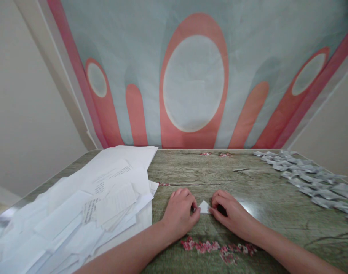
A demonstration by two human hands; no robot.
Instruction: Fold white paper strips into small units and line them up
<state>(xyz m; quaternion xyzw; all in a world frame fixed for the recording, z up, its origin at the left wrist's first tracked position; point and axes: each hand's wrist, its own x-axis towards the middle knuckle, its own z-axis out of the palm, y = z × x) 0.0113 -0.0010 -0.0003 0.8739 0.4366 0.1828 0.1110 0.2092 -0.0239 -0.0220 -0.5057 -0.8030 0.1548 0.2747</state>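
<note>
A small white piece of folded paper (204, 207), triangular in outline, lies between my two hands on the wood-patterned table. My left hand (182, 210) pinches its left corner between thumb and curled fingers. On the other side, my right hand (225, 210) has its thumb and fingertips closed on the right corner. The fingers of both hands are bent, and they cover the paper's outer ends. Its peak points away from me.
Loose white sheets (134, 154) and torn printed papers (117, 203) pile up across the left of the table. Rows of folded grey-white paper pieces (302, 167) line the right side. A patterned red and grey-green backdrop (193, 140) stands behind the table's far edge.
</note>
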